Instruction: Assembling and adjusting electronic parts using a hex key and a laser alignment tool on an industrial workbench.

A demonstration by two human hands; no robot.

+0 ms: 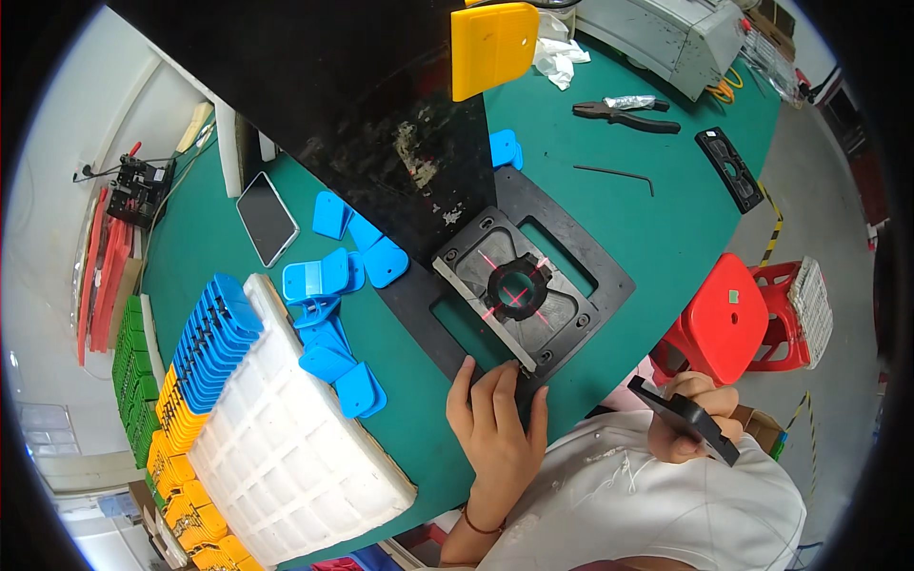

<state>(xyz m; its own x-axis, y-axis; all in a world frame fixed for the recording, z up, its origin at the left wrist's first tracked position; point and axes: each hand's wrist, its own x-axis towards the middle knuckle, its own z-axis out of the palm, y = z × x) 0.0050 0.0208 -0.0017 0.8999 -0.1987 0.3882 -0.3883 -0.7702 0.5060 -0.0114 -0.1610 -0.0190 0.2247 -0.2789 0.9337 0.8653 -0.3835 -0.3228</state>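
Observation:
A black base frame (595, 252) with long cut-outs lies on the table, and a square black fixture plate (566, 324) sits on it. Red crosshair light falls on the round black ring (519, 287) at the plate's middle. My left hand (500, 428) is at the frame's near corner, thumb on one side and fingers on the other, gripping it. In front of my white clothing, my right hand (700, 404) is closed around a flat black plastic piece (687, 419) with a notched end, held tilted above the table's near edge. Its fingertips are partly hidden.
A tall black panel (352, 95) with a yellow piece (493, 49) rises behind the fixture. Blue pieces (328, 357), a phone (268, 219) and a white foam tray (305, 457) lie left. Pliers (628, 116), a hex key (619, 175) and a black part (730, 169) lie right, near red stools (721, 319).

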